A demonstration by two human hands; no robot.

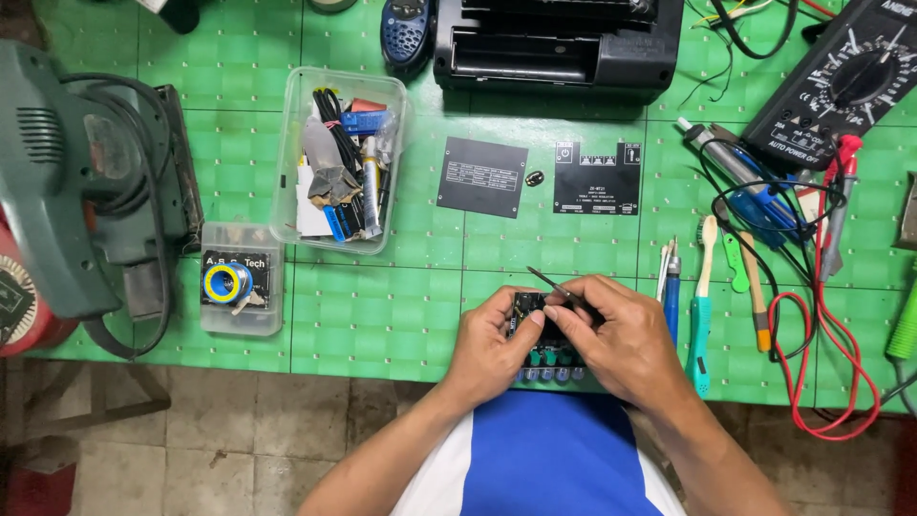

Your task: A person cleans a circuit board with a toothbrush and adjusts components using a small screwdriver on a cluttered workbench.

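My left hand grips a small dark circuit board with a row of green knobs, held at the near edge of the green mat. My right hand pinches thin metal tweezers, whose tips angle up and to the left over the board. Both hands meet over the board and hide most of it. Beyond them lie two flat black panels, with a tiny dark part between them.
A clear tub of parts and a small lidded box sit at left beside a green power tool. A black case lies at the back. At right are a multimeter, red leads, a toothbrush and screwdrivers.
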